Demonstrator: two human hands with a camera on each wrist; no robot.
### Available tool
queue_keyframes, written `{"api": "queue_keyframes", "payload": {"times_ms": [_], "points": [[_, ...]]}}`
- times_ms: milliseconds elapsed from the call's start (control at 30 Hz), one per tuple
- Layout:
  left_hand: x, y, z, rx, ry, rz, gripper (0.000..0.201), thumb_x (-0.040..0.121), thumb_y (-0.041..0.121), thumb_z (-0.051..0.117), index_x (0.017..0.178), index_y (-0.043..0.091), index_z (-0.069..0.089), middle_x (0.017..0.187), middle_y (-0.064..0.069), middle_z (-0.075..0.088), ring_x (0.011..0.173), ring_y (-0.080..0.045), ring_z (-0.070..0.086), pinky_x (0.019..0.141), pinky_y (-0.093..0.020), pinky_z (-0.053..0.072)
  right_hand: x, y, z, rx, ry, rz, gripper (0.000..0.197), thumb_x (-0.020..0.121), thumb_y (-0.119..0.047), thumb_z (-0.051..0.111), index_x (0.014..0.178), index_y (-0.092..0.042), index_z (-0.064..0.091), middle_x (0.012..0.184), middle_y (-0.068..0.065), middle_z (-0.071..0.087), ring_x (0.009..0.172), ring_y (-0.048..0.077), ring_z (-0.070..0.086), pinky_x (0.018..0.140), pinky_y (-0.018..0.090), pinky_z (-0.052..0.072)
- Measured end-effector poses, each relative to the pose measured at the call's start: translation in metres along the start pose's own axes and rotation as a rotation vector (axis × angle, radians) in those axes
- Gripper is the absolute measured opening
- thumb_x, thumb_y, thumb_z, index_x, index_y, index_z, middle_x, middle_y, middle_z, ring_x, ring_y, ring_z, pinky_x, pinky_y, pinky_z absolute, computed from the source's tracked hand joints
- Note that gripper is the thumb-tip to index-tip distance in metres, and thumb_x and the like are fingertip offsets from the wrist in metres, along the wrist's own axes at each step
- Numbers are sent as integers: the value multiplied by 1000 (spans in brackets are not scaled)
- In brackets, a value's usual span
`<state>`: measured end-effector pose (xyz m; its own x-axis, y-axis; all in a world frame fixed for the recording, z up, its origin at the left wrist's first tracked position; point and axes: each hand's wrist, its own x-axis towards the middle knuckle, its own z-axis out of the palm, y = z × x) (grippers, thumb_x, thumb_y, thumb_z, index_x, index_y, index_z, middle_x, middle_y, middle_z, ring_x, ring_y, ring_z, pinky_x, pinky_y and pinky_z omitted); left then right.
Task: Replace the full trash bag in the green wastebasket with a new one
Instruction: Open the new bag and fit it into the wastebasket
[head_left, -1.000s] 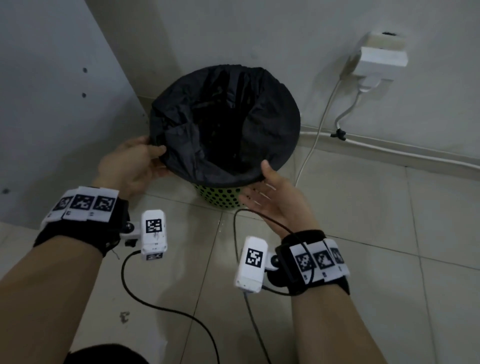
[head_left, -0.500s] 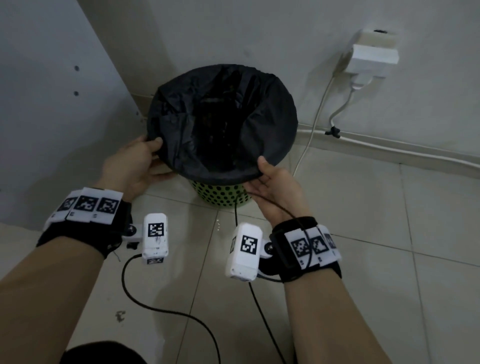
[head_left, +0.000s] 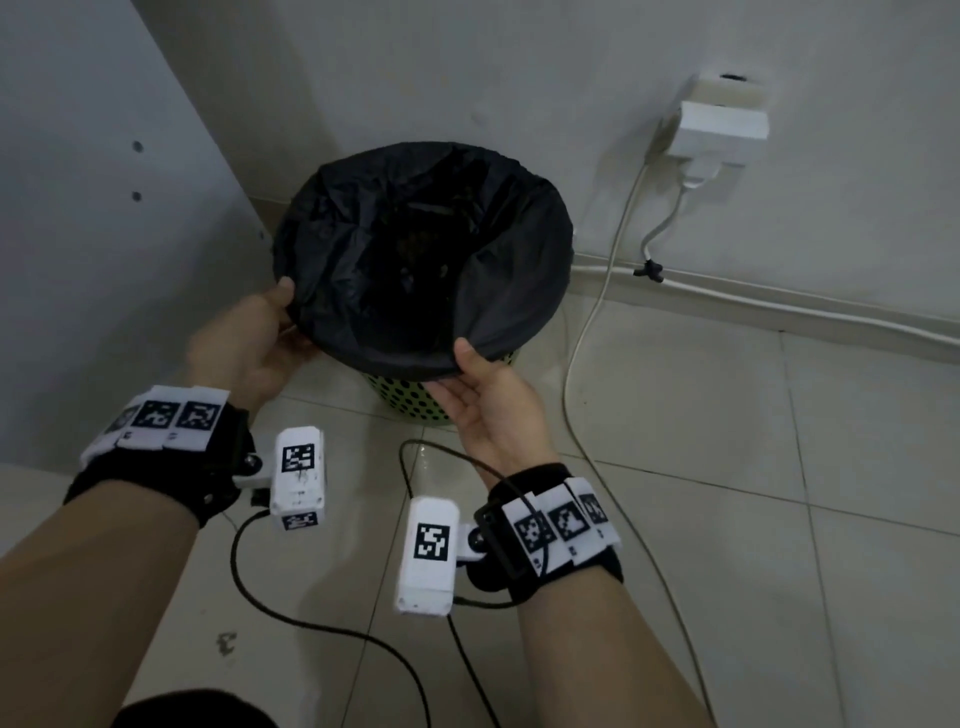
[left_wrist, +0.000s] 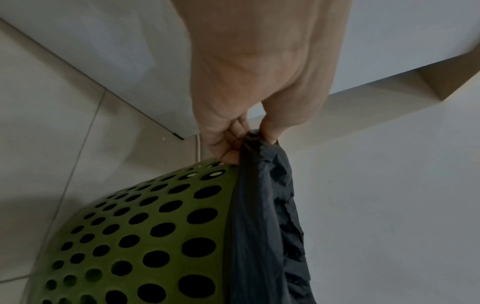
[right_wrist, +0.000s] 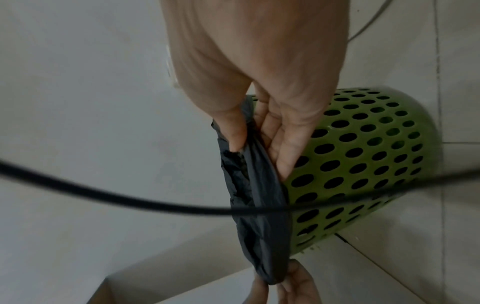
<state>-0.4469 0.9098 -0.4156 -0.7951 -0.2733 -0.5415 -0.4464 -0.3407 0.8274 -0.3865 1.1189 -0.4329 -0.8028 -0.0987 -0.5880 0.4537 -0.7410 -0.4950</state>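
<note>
Item one, far left: a pale grey flat panel (head_left: 93, 218) with small round holes, standing upright beside the corner.

Item two: your left hand (head_left: 244, 348), thumb on top and fingers beneath, pinching the folded edge of the black plastic trash bag (head_left: 415, 249) at the rim's left side. The left wrist view confirms it: the thumb and curled fingers (left_wrist: 228, 144) clamp a bunched fold of bag (left_wrist: 262, 205).

Item three, centre: the round green perforated plastic wastebasket (head_left: 410, 400), standing on the pale tiled floor (head_left: 727, 467) in the corner, near the wall. The bag lines it, its mouth spread wide and turned over the rim; the contents are too dark to make out.

Item four: your right hand (head_left: 488, 410), palm up, thumb over the near rim, pinching the bag's edge. In the right wrist view the thumb and fingers (right_wrist: 283, 148) squeeze the film (right_wrist: 259, 195) just beside the basket wall (right_wrist: 363, 154).

Item five, right: a white wall socket with plug (head_left: 717, 124), and a white cable (head_left: 597, 322) trailing down to the floor.
</note>
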Motion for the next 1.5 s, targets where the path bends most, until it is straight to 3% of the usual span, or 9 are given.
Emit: {"api": "queue_keyframes", "payload": {"times_ms": [200, 300, 433, 567, 700, 900, 1067, 1300, 1500], "points": [[2, -4, 0, 140, -105, -10, 21, 105, 20, 41, 113, 11, 58, 105, -2, 65, 85, -15, 64, 72, -34, 53, 5, -20, -8, -85, 76, -5, 49, 86, -35, 75, 125, -8, 64, 118, 17, 72, 106, 28, 71, 90, 40, 58], [8, -1, -2, 129, -91, 14, 31, 104, 15, 42, 133, 5, 47, 116, -8, 66, 88, -18, 66, 56, -30, 59, 10, -45, -12, -16, 104, -31, 34, 93, -19, 68, 122, -2, 63, 109, 15, 75, 102, 26, 70, 91, 37, 57], [11, 0, -2, 157, -133, 27, 21, 104, 15, 41, 107, 10, 61, 84, 5, 77, 83, -15, 68, 58, -27, 60, 12, -50, -9, -7, 81, -16, 10, 99, -8, 55, 99, -5, 64, 77, 8, 77, 83, 21, 70, 90, 35, 56], [12, 4, -4, 166, -133, 45, 21, 104, 14, 41, 97, 13, 60, 73, 9, 76, 72, -10, 70, 58, -26, 60, 6, -47, -13, -75, 71, 14, 14, 98, -13, 58, 107, -5, 65, 91, 10, 76, 90, 24, 70, 94, 41, 54], [13, 6, -6, 206, -162, 57, 22, 104, 15, 39, 115, 8, 57, 97, 1, 71, 85, -13, 67, 67, -28, 60, 17, -67, -21, -184, 202, -64, 32, 87, -32, 74, 111, -10, 67, 108, 10, 75, 96, 27, 72, 86, 43, 60], [5, 4, 2, 95, -95, 27, 20, 103, 30, 45, 95, 17, 58, 85, 0, 67, 73, -14, 67, 52, -25, 58, 20, -68, -23, -73, 197, -72, 34, 92, -11, 66, 124, -2, 63, 113, 15, 74, 104, 30, 71, 102, 49, 52], [-9, -7, 8, 135, -152, -40, 31, 96, 38, 58, 115, 14, 64, 100, -5, 63, 93, -25, 65, 62, -39, 60, 9, -31, -2, -138, 123, -17, 19, 94, -14, 65, 112, -8, 65, 107, 13, 74, 81, 23, 72, 66, 33, 61], [0, -12, 10, 38, -148, -59, 27, 101, 19, 48, 124, 5, 55, 107, -6, 69, 75, -16, 74, 57, -30, 58, 1, -19, -11, -74, 164, -49, 45, 85, -36, 76, 119, -10, 65, 116, 16, 72, 101, 30, 71, 75, 40, 61], [6, -13, 11, 38, -148, -26, 21, 102, 15, 47, 117, 4, 57, 102, -6, 67, 81, -18, 66, 57, -26, 58, 3, -38, -12, 16, 103, -50, 21, 97, -22, 63, 114, -10, 65, 108, 11, 74, 97, 23, 71, 72, 32, 57]]}}
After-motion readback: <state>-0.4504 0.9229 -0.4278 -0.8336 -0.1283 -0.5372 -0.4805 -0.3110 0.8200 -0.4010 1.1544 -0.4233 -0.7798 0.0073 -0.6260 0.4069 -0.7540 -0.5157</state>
